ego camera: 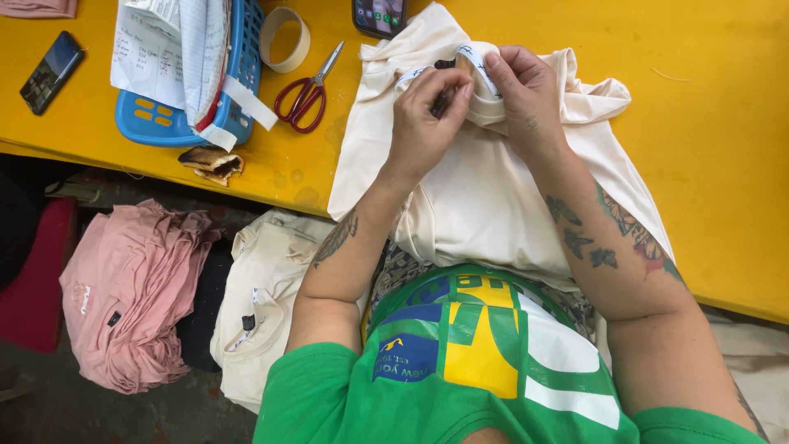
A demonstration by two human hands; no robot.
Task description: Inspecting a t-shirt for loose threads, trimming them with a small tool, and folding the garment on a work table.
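Now, step: I judge I'm working at the neck of the cream shirt (485, 197), which lies on the yellow table (723, 148) at 12 o'clock.
Left hand (423, 123): fingers curled, pinching the collar and a small dark item.
Right hand (526, 94): closed on the neck label (477, 66).
Next move: calls for steady, fine fingertip control, I think.
Blue basket (164, 115), 10 o'clock: holds papers (177, 45).
Red scissors (306, 92): beside it.

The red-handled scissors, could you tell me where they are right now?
The scissors lie on the yellow table, between the tape roll and the cream shirt.
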